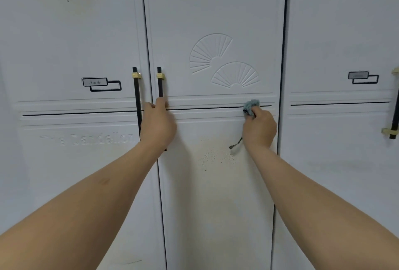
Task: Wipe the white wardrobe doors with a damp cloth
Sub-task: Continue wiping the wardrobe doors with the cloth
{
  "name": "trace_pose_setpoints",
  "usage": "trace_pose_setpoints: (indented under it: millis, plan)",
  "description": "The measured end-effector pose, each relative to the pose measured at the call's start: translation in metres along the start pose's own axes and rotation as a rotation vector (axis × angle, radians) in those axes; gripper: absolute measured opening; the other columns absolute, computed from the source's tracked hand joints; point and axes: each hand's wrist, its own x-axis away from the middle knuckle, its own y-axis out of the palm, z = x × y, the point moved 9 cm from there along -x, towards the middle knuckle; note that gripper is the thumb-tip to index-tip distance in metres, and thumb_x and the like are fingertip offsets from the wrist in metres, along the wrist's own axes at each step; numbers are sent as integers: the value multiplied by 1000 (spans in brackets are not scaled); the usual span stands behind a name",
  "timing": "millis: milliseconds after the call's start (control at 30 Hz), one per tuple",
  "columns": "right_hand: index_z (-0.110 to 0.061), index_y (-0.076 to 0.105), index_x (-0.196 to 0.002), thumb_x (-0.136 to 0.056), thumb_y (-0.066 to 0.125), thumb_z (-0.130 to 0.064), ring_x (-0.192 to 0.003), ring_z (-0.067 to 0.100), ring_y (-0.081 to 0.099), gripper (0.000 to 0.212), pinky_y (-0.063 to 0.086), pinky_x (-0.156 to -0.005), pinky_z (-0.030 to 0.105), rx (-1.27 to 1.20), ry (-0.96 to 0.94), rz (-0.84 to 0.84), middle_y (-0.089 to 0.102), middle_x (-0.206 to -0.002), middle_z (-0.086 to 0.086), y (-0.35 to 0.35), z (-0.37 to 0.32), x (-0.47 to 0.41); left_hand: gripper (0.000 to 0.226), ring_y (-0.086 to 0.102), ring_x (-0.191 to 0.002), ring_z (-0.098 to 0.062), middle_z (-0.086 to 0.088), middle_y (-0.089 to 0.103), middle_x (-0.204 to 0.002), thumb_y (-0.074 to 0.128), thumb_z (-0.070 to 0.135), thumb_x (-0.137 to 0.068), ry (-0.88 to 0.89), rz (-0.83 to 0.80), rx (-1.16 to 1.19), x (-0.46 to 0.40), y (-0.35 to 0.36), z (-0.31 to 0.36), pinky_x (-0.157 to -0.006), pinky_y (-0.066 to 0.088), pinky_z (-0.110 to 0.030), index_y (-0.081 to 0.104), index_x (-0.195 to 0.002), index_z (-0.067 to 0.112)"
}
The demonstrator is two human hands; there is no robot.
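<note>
Middle door: cloth in right hand

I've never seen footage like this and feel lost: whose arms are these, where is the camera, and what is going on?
The single picture comes from a camera worn on a person's head, looking forward, so the two bare arms are that person's own. In front stand white wardrobe doors. The left hand grips the black handle of the middle door. The right hand holds a small grey-blue cloth, its fingers curled round it, pressing it to the door's dark horizontal groove. Below are brownish specks, not yet wiped.
</note>
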Motion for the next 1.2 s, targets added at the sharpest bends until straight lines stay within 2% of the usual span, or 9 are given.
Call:
trace_pose_setpoints:
  millis: [100,367,500,667,800,900,1000,1100,1200]
  plan:
    - [-8,72,-103,-91,59,-6,-83,29,60,18,32,-66,28,-44,-150,32,66,-95,12,24,-36,21,26,57,-79,-25,-3,49,-107,50,5,-88,49,-10,35,-4,1,-6,-64,54,-41,49,-108,23]
    - [-10,76,-102,-77,57,-7,-80,33,60,31,44,-73,34,-54,-535,-23,71,-95,7,67,-84,59,31,55,-69,-29,-3,52,-85,44,-4,-80,66,-38,40,0,5,-6,-45,51,-42,42,-98,20]
    - [-13,74,-90,-70,55,5,-78,27,53,33,37,-70,30,-46,-792,-223,67,-87,-1,102,-98,107,32,49,-64,-27,-3,48,-79,38,-7,-74,66,-26,46,4,8,-10,-51,54,-55,38,-89,21]
    - [-12,72,-83,-68,61,5,-77,27,54,26,47,-60,35,122,-1056,-523,64,-84,1,128,-46,186,28,40,-63,-24,-3,47,-74,34,-9,-75,58,-36,28,3,4,-7,-52,41,-39,40,-90,14]
    - [-9,72,-92,-62,65,10,-78,32,55,36,37,-62,28,81,-889,-566,58,-84,7,111,-56,164,26,48,-66,-24,-7,54,-79,40,-9,-81,26,-54,8,1,1,-12,-55,45,-39,43,-99,9]
    - [-8,71,-94,-62,62,1,-79,25,48,34,24,-68,28,-109,-698,-215,54,-86,7,60,-117,97,20,52,-69,-25,-10,56,-81,45,-7,-84,16,-105,14,-9,0,-14,-59,50,-42,47,-99,7]
    - [-10,70,-106,-75,55,4,-82,29,49,38,39,-72,36,-128,-658,-2,60,-97,11,46,-166,63,16,57,-75,-25,-8,59,-86,49,-4,-86,26,-134,17,-21,-10,-15,-62,51,-38,52,-96,9]
    - [-12,64,-130,-78,56,9,-87,31,51,56,44,-70,36,-35,-652,-174,60,-101,11,96,-173,83,23,62,-82,-25,-8,61,-95,50,0,-87,10,-88,71,-27,-23,-24,-65,56,-39,53,-105,14]
    - [-9,68,-126,-74,56,7,-82,32,52,55,38,-66,33,-24,-706,-259,61,-92,10,122,-154,121,34,65,-91,-23,-8,65,-107,53,4,-90,-23,-156,100,-28,-14,-34,-63,49,-30,55,-123,14]
